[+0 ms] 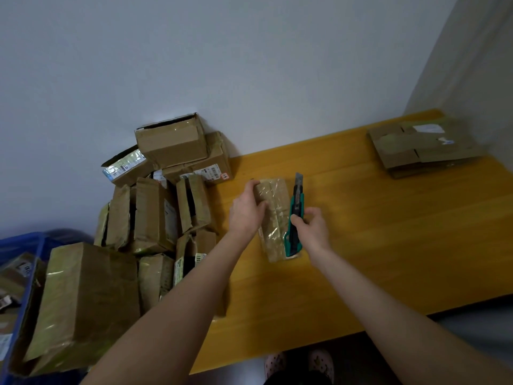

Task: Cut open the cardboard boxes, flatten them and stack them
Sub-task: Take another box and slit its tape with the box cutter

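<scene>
While leaving unopened boxes (155, 212) heaped at left, curls the left hand (245, 211) round the small taped box (273, 215) at centre, steadying it on the surface (388, 232). Grips the knife (296, 215) in the right hand (312, 226) alongside, presumably to slit tape.

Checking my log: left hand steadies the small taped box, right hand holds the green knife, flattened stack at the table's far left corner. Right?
One slip: the head view shows the flattened stack at the far right corner of the table, not left. The left hand does steady the small taped box, and the right hand holds the green knife.
</scene>
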The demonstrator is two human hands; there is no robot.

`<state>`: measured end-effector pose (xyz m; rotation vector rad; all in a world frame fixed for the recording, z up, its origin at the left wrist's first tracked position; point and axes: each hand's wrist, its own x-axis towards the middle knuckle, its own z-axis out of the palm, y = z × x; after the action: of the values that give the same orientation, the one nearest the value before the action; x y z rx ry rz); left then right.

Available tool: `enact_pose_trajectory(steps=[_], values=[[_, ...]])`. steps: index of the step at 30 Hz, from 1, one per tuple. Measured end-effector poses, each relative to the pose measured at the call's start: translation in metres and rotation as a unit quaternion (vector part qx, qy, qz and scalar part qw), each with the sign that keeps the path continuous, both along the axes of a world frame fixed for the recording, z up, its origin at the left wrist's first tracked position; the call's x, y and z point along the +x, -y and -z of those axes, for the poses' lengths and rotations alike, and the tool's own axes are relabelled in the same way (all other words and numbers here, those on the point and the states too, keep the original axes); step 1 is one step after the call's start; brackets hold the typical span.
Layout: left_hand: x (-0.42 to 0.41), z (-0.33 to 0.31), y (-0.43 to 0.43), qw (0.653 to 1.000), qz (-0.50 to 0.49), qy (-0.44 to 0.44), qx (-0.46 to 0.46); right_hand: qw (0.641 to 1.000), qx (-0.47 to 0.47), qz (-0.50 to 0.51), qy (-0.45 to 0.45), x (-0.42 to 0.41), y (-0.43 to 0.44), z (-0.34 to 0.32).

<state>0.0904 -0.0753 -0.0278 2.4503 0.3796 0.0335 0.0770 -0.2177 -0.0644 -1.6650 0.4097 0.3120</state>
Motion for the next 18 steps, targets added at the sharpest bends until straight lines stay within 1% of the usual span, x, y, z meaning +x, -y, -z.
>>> enact_pose_trajectory(steps=[3, 5, 6, 8, 10, 12, 15, 18], values=[[0.003, -0.001, -0.006, 1.0, 0.005, -0.024, 0.001, 1.0, 0.009, -0.006, -0.011, 0.007, -0.005, -0.001], [0.003, 0.0, -0.007, 1.0, 0.002, -0.028, 0.002, 1.0, -0.009, -0.013, -0.008, 0.01, -0.005, -0.002], [0.003, 0.001, -0.006, 1.0, -0.001, -0.025, 0.003, 0.999, -0.034, -0.015, 0.002, 0.01, -0.004, -0.003], [0.005, 0.003, -0.004, 1.0, 0.002, -0.022, 0.014, 0.992, -0.118, -0.022, 0.046, 0.006, 0.002, -0.008], [0.008, 0.003, -0.002, 0.999, 0.011, -0.022, 0.02, 0.975, -0.193, -0.036, 0.105, 0.0, 0.011, -0.014], [0.011, 0.004, -0.001, 0.999, 0.017, -0.021, 0.024, 0.956, -0.243, -0.072, 0.145, -0.009, 0.019, -0.022], [0.014, 0.004, 0.0, 0.999, 0.018, -0.022, 0.024, 0.93, -0.304, -0.117, 0.171, -0.016, 0.027, -0.032], [0.017, 0.003, 0.001, 0.999, 0.016, -0.023, 0.029, 0.902, -0.361, -0.158, 0.178, -0.018, 0.031, -0.039]])
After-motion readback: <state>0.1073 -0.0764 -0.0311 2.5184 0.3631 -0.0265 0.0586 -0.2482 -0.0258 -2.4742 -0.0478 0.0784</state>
